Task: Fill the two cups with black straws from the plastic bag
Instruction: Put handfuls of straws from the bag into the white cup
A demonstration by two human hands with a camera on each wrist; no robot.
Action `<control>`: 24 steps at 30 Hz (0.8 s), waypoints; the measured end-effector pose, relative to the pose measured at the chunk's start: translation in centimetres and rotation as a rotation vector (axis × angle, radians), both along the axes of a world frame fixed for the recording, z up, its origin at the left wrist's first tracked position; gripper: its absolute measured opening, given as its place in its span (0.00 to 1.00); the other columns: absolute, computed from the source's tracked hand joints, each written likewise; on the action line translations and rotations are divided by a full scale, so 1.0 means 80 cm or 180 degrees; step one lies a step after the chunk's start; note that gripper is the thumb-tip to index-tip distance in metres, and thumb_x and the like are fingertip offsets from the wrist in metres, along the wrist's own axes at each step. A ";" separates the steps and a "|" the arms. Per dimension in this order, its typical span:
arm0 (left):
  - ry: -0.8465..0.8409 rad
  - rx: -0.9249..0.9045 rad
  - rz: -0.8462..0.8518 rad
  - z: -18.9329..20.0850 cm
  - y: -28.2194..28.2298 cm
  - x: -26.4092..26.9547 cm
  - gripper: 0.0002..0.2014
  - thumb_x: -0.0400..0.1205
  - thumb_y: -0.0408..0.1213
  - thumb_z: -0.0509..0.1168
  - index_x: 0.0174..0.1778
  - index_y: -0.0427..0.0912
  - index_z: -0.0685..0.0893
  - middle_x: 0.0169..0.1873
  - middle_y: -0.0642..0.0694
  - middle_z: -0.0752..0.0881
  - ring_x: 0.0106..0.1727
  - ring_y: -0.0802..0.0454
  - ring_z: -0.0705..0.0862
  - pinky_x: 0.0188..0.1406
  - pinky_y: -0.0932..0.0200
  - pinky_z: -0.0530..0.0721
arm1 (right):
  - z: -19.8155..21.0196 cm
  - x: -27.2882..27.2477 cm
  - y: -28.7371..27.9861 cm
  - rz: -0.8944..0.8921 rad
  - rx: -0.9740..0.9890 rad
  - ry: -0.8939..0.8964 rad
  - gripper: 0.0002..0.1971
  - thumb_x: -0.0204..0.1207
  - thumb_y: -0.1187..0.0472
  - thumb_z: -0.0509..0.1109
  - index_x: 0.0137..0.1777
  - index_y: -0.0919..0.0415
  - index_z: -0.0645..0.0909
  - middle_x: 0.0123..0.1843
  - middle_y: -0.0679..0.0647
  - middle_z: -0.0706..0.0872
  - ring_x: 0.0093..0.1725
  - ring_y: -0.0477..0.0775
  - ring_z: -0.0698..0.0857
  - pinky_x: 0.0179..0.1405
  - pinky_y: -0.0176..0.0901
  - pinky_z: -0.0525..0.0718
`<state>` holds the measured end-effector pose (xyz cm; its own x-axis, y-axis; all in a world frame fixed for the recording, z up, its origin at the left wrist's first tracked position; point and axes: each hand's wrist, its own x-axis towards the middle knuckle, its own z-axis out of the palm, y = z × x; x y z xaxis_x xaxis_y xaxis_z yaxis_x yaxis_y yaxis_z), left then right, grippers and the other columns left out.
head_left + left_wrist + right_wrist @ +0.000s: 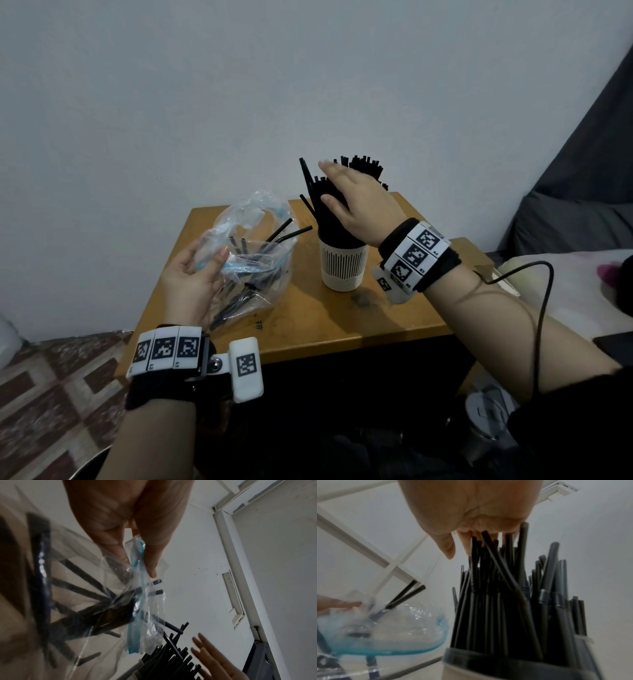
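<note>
Head view: cup point(343, 267) near table point(394, 329) edge

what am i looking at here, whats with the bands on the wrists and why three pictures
No robot here: a person works with bare hands, wearing a head camera and a camera on each wrist, so you get three views. The patterned bands are part of those wrist units.

The head view looks down on a small wooden table. The left hand pinches the rim of a clear plastic bag with some black straws left inside; the left wrist view shows that pinch close up. The right hand, fingers straight, presses on a bunch of straws standing in a white cup. A second bunch stands behind; its cup is hidden in the head view.
</note>
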<state>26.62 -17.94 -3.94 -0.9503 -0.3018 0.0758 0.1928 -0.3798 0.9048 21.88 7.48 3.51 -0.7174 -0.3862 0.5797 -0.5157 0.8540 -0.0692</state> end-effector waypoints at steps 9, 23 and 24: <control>-0.0058 -0.0061 -0.0080 -0.001 0.004 0.004 0.23 0.77 0.27 0.70 0.69 0.41 0.80 0.54 0.40 0.88 0.47 0.48 0.91 0.42 0.54 0.91 | 0.014 -0.003 -0.029 -0.0007 0.0843 -0.0175 0.26 0.87 0.52 0.50 0.83 0.52 0.52 0.85 0.48 0.54 0.84 0.50 0.52 0.82 0.55 0.51; -0.0093 0.0326 -0.0488 -0.008 -0.010 0.016 0.21 0.79 0.26 0.65 0.69 0.42 0.80 0.58 0.36 0.87 0.49 0.45 0.91 0.38 0.57 0.91 | -0.032 0.070 -0.040 0.0676 -0.1136 0.0002 0.24 0.78 0.61 0.69 0.74 0.59 0.74 0.67 0.53 0.81 0.67 0.49 0.77 0.67 0.42 0.77; -0.0079 0.0283 -0.0522 -0.008 -0.011 0.017 0.21 0.79 0.26 0.66 0.68 0.43 0.80 0.59 0.36 0.87 0.51 0.45 0.90 0.40 0.56 0.91 | -0.041 0.074 -0.043 0.0694 -0.1167 -0.0142 0.25 0.77 0.59 0.71 0.74 0.57 0.73 0.67 0.53 0.81 0.66 0.46 0.77 0.65 0.39 0.76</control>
<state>27.98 -18.78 -4.55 -0.9886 -0.1472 0.0317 0.0998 -0.4828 0.8700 27.82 4.08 0.23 -0.6693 -0.3057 0.6772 -0.6711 0.6399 -0.3743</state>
